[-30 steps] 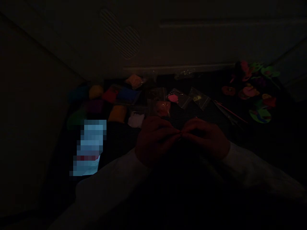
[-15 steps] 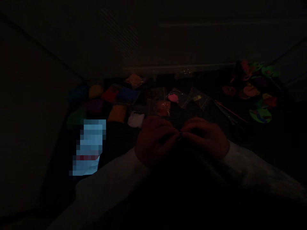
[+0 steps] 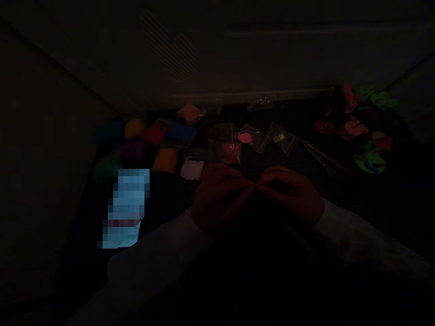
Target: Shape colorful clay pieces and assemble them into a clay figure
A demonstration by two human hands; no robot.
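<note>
The room is very dim. My left hand [image 3: 220, 199] and my right hand [image 3: 288, 192] meet in front of me, fingertips pinching a tiny piece [image 3: 255, 189] too small and dark to identify. Both hands hover over a dark ribbed mat [image 3: 282, 160]. Closest to them, just beyond my left hand, lie a clear bag of red clay [image 3: 231, 152] and a lump of white clay [image 3: 192, 170]. My white sleeves [image 3: 353, 240] run back from both wrists.
Several coloured clay packs, including orange [image 3: 165, 160] and blue [image 3: 180, 133], lie at the far left. Colourful clay shapes [image 3: 369, 163] sit at the right, beside a thin pink-handled tool [image 3: 326, 157]. A pixelated bright patch [image 3: 127, 208] lies left. A white wall [image 3: 272, 50] stands behind.
The picture has grown slightly darker. My hands stay together at the same spot, with only small shifts of the fingers.
</note>
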